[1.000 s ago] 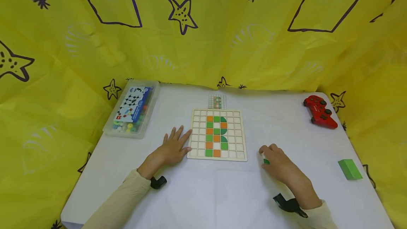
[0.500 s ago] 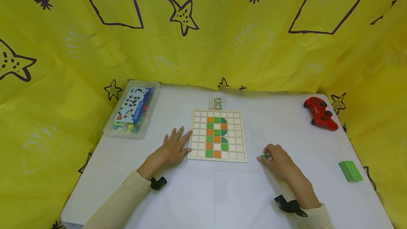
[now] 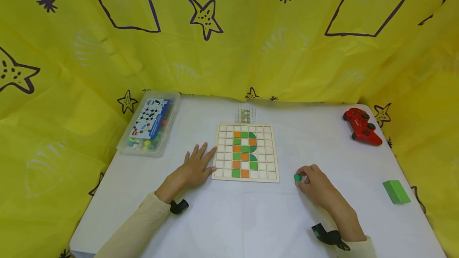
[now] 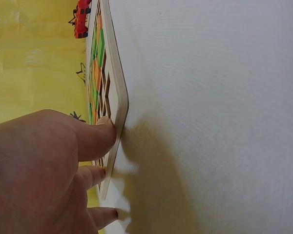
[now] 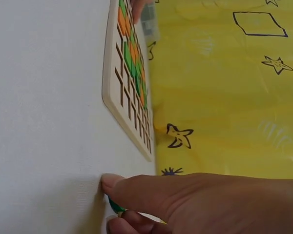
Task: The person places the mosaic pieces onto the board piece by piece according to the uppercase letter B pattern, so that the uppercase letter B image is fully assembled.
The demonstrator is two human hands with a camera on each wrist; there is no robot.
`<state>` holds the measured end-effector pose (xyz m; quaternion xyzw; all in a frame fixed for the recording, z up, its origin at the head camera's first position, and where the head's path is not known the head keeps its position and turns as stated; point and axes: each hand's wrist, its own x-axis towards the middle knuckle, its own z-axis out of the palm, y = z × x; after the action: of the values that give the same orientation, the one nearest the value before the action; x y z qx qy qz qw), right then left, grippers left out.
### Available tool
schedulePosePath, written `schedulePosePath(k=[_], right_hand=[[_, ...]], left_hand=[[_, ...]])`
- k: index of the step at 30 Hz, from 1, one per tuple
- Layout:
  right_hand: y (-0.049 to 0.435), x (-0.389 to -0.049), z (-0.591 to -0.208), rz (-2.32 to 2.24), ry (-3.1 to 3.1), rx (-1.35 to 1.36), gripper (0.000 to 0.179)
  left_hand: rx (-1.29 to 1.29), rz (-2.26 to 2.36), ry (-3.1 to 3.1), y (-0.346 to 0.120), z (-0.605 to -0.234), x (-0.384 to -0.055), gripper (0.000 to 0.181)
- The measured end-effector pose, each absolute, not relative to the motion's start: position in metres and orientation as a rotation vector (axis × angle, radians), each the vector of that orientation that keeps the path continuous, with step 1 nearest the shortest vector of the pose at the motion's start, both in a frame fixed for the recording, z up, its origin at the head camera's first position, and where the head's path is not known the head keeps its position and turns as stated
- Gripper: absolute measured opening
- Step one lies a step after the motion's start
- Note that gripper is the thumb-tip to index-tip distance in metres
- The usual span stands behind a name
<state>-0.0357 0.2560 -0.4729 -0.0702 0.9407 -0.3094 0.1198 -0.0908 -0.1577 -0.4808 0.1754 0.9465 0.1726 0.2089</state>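
Observation:
A square wooden grid board (image 3: 267, 175) lies mid-table, with orange and green tiles set in an R-like pattern. Spread out flat, my left hand (image 3: 193, 168) touches the board's left edge with thumb and fingers; the left wrist view shows the thumb (image 4: 100, 139) on its rim. Right of the board, my right hand (image 3: 315, 182) pinches a small green tile (image 3: 297, 177) between thumb and fingers. In the right wrist view the green tile (image 5: 116, 204) is mostly hidden behind the thumb. Behind the board lies a small pattern card (image 3: 245, 115) with a similar design.
A clear plastic box (image 3: 143, 146) of coloured pieces stands at the back left. At the right are a red game controller (image 3: 362, 126) and a green block (image 3: 396, 191). A yellow patterned curtain (image 3: 229, 63) hangs around the white table (image 3: 229, 218).
The green tile, partly hidden in my right hand before, now shows at the fingertips, turned upward. The right hand has shifted only slightly; the left hand and board have not moved.

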Motion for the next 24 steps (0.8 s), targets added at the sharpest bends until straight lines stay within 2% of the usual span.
schedulePosePath(k=[16, 24], right_hand=[[0.230, -0.037, -0.487, -0.999, 2.822, -0.177, 0.028], [0.199, -0.040, -0.483, -1.089, 2.847, -0.226, 0.027]], left_hand=[[0.499, 0.480, 2.639, -0.159, -0.486, -0.091, 0.069], [0.498, 0.480, 2.639, -0.158, -0.485, -0.091, 0.070]])
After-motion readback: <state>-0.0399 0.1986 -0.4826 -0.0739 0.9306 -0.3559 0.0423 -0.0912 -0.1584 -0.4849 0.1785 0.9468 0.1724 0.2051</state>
